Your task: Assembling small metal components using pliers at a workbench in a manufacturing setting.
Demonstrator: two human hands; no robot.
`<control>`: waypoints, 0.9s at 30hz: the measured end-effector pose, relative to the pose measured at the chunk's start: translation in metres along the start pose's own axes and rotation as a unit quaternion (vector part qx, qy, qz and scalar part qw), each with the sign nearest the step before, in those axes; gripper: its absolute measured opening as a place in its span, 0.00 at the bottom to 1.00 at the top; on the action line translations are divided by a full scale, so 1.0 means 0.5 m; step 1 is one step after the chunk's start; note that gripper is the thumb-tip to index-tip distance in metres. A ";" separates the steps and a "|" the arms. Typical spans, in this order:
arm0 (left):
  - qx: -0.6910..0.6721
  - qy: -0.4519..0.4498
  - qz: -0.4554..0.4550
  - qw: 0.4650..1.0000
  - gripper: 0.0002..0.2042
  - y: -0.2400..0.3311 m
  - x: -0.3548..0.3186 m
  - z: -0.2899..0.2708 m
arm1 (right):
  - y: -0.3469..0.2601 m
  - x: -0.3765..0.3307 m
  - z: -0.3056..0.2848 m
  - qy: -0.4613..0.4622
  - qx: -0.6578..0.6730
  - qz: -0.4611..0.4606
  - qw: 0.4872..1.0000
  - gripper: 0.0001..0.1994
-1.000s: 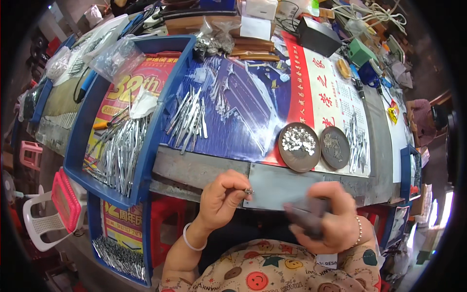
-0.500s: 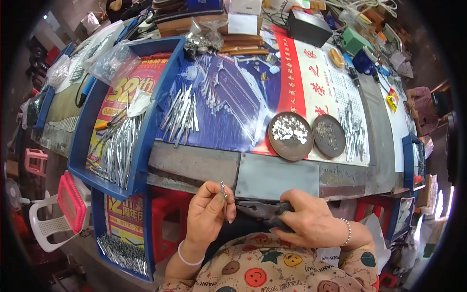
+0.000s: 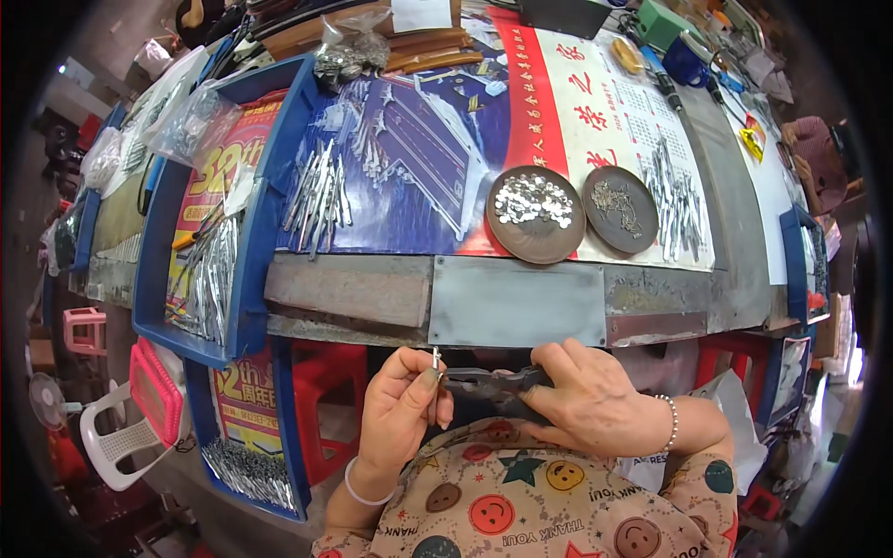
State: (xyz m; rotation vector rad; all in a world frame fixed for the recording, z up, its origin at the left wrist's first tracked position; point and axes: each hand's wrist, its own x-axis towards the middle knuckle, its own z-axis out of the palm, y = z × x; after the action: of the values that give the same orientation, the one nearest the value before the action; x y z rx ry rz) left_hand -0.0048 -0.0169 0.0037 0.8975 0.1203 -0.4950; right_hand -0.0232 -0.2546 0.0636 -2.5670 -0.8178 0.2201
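Observation:
A small thin metal piece (image 3: pixel 436 358) stands upright between the thumb and fingertips of my left hand (image 3: pixel 400 405). My right hand (image 3: pixel 591 400) is wrapped round dark pliers (image 3: pixel 493 382), which point to the left. The tip of the pliers is right at the metal piece, by my left thumb; whether the jaws grip it I cannot tell. Both hands are over my lap, just in front of the table's near edge. Part of the pliers' handles is hidden by my right hand.
On the table, a brown dish (image 3: pixel 537 244) holds shiny round discs; another dish (image 3: pixel 621 242) holds tiny metal parts. Thin metal strips (image 3: pixel 318 197) lie left, more strips (image 3: pixel 676 200) right. A blue tray (image 3: pixel 249 307) of strips stands left, and a lower blue tray (image 3: pixel 292 465) sits beneath.
The pliers' tip has come up to the metal piece in my left hand; before, it was a little apart. The whole view has shifted, with the table's contents now higher in the picture.

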 end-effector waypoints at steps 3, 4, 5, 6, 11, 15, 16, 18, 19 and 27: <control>0.018 -0.004 0.004 1.000 0.05 -0.002 0.004 0.003 | 0.004 -0.005 0.000 -0.002 -0.006 0.006 1.000 0.15; 0.029 0.000 -0.001 1.000 0.05 -0.002 0.004 0.005 | 0.005 -0.006 0.000 -0.005 -0.011 0.009 1.000 0.15; 0.039 0.005 -0.006 0.999 0.05 -0.001 0.005 0.007 | 0.006 -0.007 0.000 -0.004 -0.009 0.010 1.000 0.15; 0.040 0.005 -0.008 0.999 0.05 -0.002 0.006 0.008 | 0.008 -0.008 0.001 0.002 -0.014 0.009 1.000 0.15; 0.054 0.013 -0.012 0.998 0.05 -0.003 0.015 0.012 | 0.017 -0.005 0.002 0.006 -0.033 0.009 0.999 0.12; 0.067 0.012 -0.012 0.998 0.05 -0.004 0.016 0.007 | 0.019 -0.005 0.006 -0.013 -0.079 -0.002 0.997 0.11; 0.071 0.012 -0.006 0.997 0.05 -0.004 0.015 0.008 | 0.018 -0.005 0.006 -0.024 -0.102 -0.009 0.995 0.11; 0.074 0.010 -0.002 0.997 0.05 -0.008 0.018 0.008 | 0.017 0.000 0.006 -0.033 -0.036 0.007 0.999 0.12; 0.096 0.015 0.012 0.995 0.04 -0.010 0.019 0.009 | 0.016 0.002 0.005 -0.042 0.029 0.021 0.998 0.13; 0.110 0.015 0.026 0.994 0.04 -0.016 0.018 -0.009 | 0.023 0.000 -0.003 -0.133 0.190 0.056 0.971 0.21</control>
State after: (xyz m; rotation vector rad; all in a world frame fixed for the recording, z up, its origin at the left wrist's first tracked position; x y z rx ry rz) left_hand -0.0001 -0.0209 -0.0076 1.1204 0.0696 -0.4513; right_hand -0.0170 -0.2636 0.0600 -2.2468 -0.6470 0.6970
